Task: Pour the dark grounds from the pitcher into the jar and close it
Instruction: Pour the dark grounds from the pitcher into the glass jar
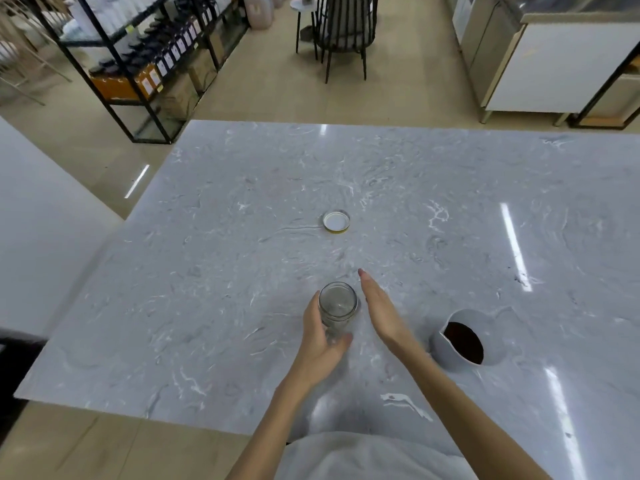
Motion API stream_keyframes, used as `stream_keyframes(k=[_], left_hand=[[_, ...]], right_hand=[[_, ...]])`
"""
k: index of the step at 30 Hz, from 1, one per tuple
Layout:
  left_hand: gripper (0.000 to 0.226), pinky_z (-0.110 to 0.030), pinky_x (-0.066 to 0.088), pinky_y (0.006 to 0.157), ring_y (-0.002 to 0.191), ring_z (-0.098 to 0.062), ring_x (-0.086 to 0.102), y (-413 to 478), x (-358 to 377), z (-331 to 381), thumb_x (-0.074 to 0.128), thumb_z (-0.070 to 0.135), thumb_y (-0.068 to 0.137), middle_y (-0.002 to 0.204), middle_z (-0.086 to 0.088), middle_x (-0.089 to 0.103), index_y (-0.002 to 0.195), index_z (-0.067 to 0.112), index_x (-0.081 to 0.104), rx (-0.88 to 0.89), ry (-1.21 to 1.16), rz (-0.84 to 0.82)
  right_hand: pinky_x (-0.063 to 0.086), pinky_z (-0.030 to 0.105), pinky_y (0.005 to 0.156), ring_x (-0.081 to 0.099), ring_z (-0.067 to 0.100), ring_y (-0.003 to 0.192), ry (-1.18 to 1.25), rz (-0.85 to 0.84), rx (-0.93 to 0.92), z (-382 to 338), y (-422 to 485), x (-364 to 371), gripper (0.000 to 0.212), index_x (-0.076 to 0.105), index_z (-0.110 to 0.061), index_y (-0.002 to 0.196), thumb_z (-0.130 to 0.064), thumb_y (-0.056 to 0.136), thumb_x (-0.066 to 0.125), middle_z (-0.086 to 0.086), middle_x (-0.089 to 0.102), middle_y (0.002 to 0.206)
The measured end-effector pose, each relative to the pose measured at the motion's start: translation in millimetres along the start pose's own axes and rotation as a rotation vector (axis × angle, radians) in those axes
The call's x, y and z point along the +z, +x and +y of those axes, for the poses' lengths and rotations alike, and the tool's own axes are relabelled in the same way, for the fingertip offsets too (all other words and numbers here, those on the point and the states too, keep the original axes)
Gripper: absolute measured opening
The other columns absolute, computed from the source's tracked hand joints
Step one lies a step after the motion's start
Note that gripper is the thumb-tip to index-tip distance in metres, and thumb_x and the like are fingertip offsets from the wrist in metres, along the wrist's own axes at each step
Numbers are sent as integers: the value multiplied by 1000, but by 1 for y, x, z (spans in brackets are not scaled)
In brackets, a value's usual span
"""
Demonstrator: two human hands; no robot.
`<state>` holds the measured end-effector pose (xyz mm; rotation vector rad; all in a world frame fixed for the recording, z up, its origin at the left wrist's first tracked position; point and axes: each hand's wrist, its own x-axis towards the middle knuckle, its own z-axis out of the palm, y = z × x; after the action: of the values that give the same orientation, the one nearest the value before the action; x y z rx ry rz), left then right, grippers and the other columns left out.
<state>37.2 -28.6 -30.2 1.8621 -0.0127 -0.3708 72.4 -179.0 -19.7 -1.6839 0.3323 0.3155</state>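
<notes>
Head view
Table: a grey marble-pattern table top (pixel 242 202) carries all the task things.
Jar: a clear glass jar (pixel 336 308) stands upright on the table, open at the top, and it looks empty inside.
Left hand: the left hand (pixel 320 336) is wrapped around the lower part of the jar, thumb at the near side, fingers at the left side; the grip is closed on the glass.
Right hand: the right hand (pixel 381 311) is just right of the jar, flat and open with fingers straight, holding nothing; I cannot tell if it touches the jar.
Lid: a round lid (pixel 336 221) lies behind the jar, well apart from it, white inner side up.
Pitcher: a grey pitcher (pixel 465 337) with dark grounds (pixel 463 342) inside stands right of the jar, beyond the right wrist, untouched.
</notes>
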Motion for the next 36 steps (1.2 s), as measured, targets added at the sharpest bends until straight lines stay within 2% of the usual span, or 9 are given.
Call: stream_keyframes(k=[2, 5, 8, 13, 20, 25, 29, 32, 36], left_hand=[[82, -32, 40, 117, 138, -16, 46, 4, 5, -2, 83, 4, 85, 149, -3, 42, 145, 26, 31, 13, 6, 55], [75, -46, 56, 101, 118, -18, 67, 17, 7, -1, 96, 16, 70, 129, -2, 67, 133, 18, 56, 50, 23, 145], [70, -45, 61, 92, 110, -14, 71, 29, 1, -5, 98, 22, 63, 118, 7, 73, 123, 29, 64, 82, 79, 94], [79, -40, 58, 99, 119, -6, 67, 37, 4, -11, 97, 27, 63, 126, 16, 69, 131, 41, 58, 107, 149, -36], [85, -40, 58, 99, 121, -7, 65, 44, 8, -14, 98, 29, 66, 132, 14, 65, 137, 39, 53, 115, 158, -85], [83, -36, 58, 98, 117, -1, 66, 48, 6, -12, 97, 26, 65, 127, 21, 66, 132, 46, 53, 113, 178, -131], [89, -9, 45, 96, 120, 16, 53, 47, 4, -13, 95, 24, 68, 127, 33, 56, 125, 65, 40, 124, 207, -155], [89, -5, 41, 94, 119, 20, 49, 51, 6, -17, 94, 23, 69, 130, 30, 49, 126, 60, 38, 122, 219, -166], [93, -16, 36, 106, 129, 0, 45, 57, 12, -20, 93, 26, 73, 141, 15, 44, 143, 42, 36, 143, 265, -189]], right_hand=[[17, 20, 113, 29, 3, 141, 20, -31, 10, 3, 2, 12, 60, 36, -21, 150, -55, 101, 26, -6, 34, 157], [29, 21, 114, 44, -2, 131, 25, -5, 10, 15, -11, 23, 56, 52, -35, 138, -62, 98, 23, -13, 53, 141], [33, 2, 96, 47, -20, 117, -8, 11, 4, 19, -23, 15, 55, 58, -53, 120, -78, 88, 20, -36, 57, 120], [15, 25, 118, 24, 2, 143, 30, 19, 23, 16, -15, 2, 73, 31, -26, 152, -70, 93, 22, -11, 30, 157], [16, 21, 113, 24, -2, 142, 60, 32, 35, 18, -15, 1, 83, 29, -32, 152, -81, 86, 23, -13, 28, 159], [12, 33, 123, 18, 2, 146, 60, 10, 63, 10, -21, -1, 93, 24, -28, 154, -86, 81, 21, -10, 22, 162], [12, 21, 116, 18, -4, 143, -118, -7, -10, -4, -37, -31, 83, 22, -35, 153, -81, 84, 29, -20, 21, 157], [13, 14, 108, 14, -18, 133, -407, 16, -142, -16, -60, -79, 79, 20, -45, 151, -81, 83, 38, -34, 19, 148], [0, 33, 122, -11, 4, 148, -937, 58, -144, -5, -77, -141, 104, -1, -30, 156, -81, 77, 44, -17, -5, 160]])
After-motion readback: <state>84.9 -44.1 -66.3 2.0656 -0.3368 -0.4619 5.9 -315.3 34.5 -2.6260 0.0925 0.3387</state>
